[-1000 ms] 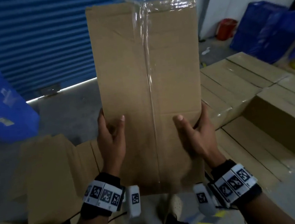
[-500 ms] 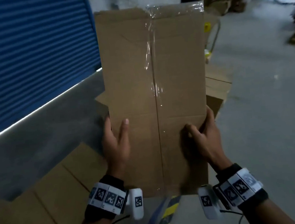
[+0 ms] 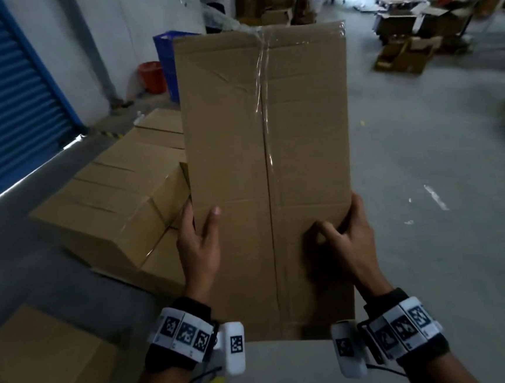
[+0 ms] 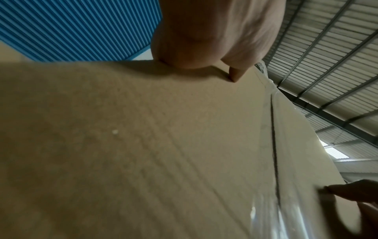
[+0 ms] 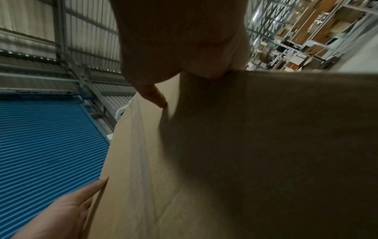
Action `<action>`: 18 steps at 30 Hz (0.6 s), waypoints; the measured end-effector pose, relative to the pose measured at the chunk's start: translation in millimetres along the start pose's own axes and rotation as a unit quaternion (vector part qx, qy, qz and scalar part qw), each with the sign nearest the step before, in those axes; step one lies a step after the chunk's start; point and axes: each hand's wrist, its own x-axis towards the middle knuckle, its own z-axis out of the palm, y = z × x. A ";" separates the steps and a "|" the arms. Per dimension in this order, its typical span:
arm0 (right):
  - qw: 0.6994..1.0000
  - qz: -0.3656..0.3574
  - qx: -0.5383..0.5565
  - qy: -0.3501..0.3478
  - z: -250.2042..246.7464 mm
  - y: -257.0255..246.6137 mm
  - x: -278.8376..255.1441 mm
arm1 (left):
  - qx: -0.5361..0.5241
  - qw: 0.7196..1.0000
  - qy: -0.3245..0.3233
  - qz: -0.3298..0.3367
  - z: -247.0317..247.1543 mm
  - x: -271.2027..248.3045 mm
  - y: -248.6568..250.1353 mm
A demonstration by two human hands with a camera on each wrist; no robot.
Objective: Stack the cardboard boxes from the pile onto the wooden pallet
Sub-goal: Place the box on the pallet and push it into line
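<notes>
A long cardboard box (image 3: 271, 171) sealed with clear tape down its middle seam is carried in front of me, lengthwise away from my body. My left hand (image 3: 199, 245) grips its near left edge, thumb on top and fingers hidden underneath. My right hand (image 3: 348, 235) grips the near right edge, thumb bent on the top face. In the left wrist view the thumb presses on the box (image 4: 143, 145); the right wrist view shows the box (image 5: 245, 153) with the thumb bent on it. A stack of cardboard boxes (image 3: 123, 199) stands low at the left. No wooden pallet is visible.
A blue roller shutter (image 3: 2, 106) fills the left wall. A blue crate (image 3: 169, 52) and a red bucket (image 3: 152, 76) stand by the white wall. More boxes (image 3: 41, 368) lie at lower left. Open cartons (image 3: 406, 46) clutter the far right. Grey concrete floor (image 3: 429, 206) stretches to the right.
The view has swung from the shutter and box pile toward the open warehouse floor, with the box carried along. Both hands keep the same hold on its near edges.
</notes>
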 end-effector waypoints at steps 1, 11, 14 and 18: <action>1.000 0.002 -0.001 0.004 -7.2 5.7 8.4 | -0.002 1.000 -0.005 -0.002 13.5 4.5 0.0; 1.000 -0.013 -0.021 -0.014 -10.9 68.8 164.5 | -0.034 0.999 0.019 -0.007 117.8 104.3 -40.1; 0.998 -0.021 -0.030 -0.047 4.5 82.5 229.8 | -0.040 0.998 0.052 -0.015 142.9 153.6 -64.4; 0.996 -0.021 -0.030 -0.086 41.7 93.0 314.3 | -0.039 0.992 0.113 -0.045 158.5 222.8 -90.9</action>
